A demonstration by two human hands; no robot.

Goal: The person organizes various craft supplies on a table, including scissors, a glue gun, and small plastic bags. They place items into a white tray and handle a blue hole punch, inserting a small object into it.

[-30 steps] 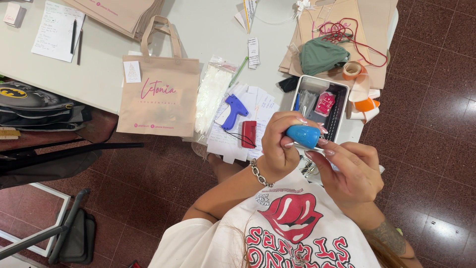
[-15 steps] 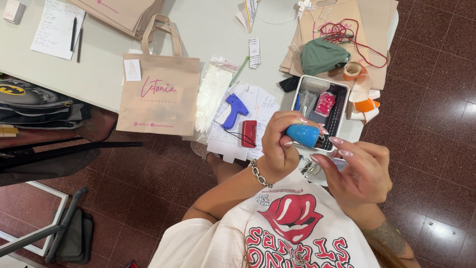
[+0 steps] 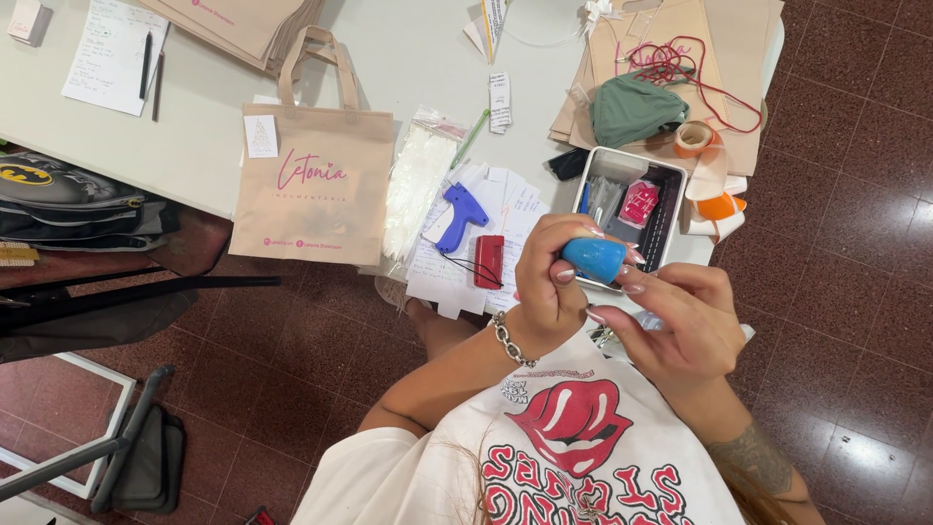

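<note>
My left hand [image 3: 546, 282], a chain bracelet at its wrist, grips a small rounded blue object [image 3: 594, 258] above the table's near edge. My right hand [image 3: 675, 316] is just right of it and below, with its fingertips touching the blue object's lower side. Whether the right hand pinches anything is hidden by the fingers. Directly behind both hands stands a small open metal tin [image 3: 671, 209] with a red packet [image 3: 639, 202] inside.
On the grey table [image 3: 194, 146] lie a beige tote bag [image 3: 316, 190], a blue tagging gun [image 3: 461, 214], a red rectangular piece [image 3: 489, 261], paper tags, a green cloth mask [image 3: 632, 107], tape rolls [image 3: 694, 137] and a paper sheet with pens. A black bag [image 3: 68, 199] sits at the left.
Both hands have stayed almost in place. The blue object has risen slightly, and my right fingers have drawn closer under it.
</note>
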